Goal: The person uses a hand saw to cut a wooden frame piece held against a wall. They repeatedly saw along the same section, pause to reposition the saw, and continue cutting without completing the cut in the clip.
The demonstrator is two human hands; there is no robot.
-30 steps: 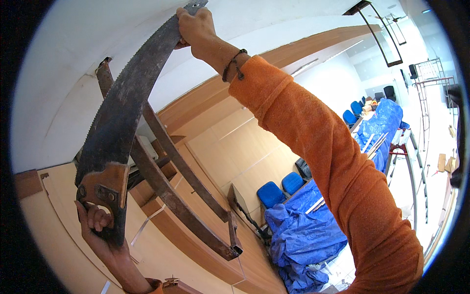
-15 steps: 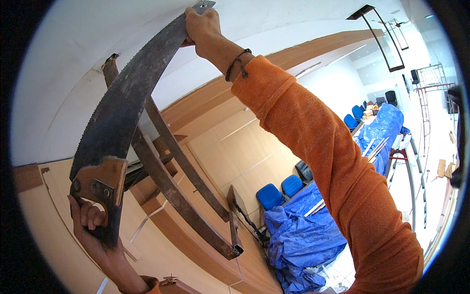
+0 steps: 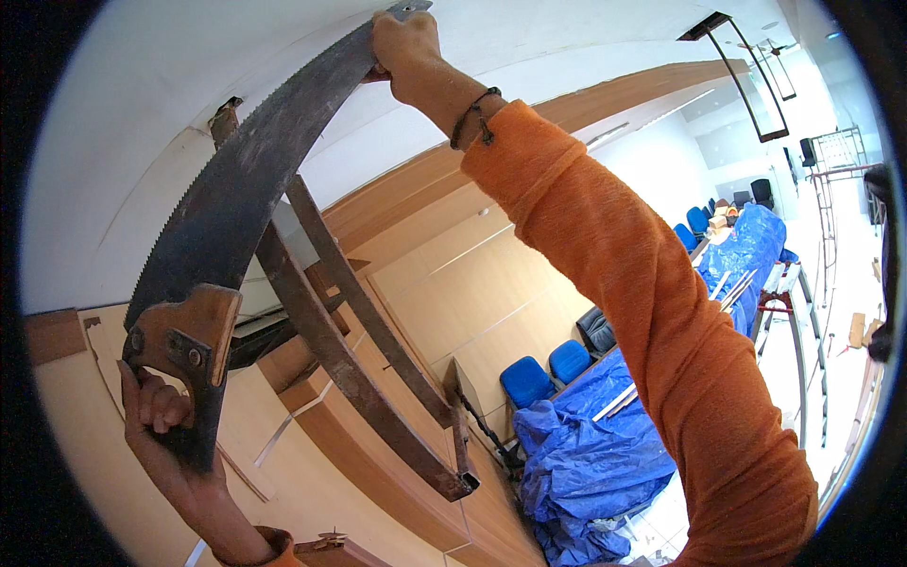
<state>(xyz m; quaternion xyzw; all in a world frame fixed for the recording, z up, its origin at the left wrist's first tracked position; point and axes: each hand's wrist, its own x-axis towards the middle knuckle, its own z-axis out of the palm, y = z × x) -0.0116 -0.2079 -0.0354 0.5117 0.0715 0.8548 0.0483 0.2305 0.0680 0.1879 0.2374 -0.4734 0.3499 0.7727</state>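
Note:
A hand saw (image 3: 248, 175) with a dark, worn blade stretches up across the left of the view, its teeth turned toward the white ceiling (image 3: 123, 161). My left hand (image 3: 162, 416) wraps round its wooden handle (image 3: 203, 326) at the lower left. At the blade's narrow far end, the fingers of my right hand (image 3: 406, 47) are closed on the metal. Whether the teeth touch the ceiling I cannot tell. Behind the blade hangs a rusty metal frame (image 3: 340, 369), its upper part passing up to a ragged hole (image 3: 227, 106) in the ceiling.
Wood panelling (image 3: 444, 312) lines the wall beyond. Lower down, blue tarpaulin (image 3: 586, 463) covers furniture beside blue chairs (image 3: 527, 381). A ladder (image 3: 803, 350) and scaffolding (image 3: 836, 156) stand at the right. Another metal frame (image 3: 746, 85) hangs from a ceiling opening farther off.
The saw has shifted slightly, its handle end a little left and up, its tip a little right. Both hands keep their hold on it.

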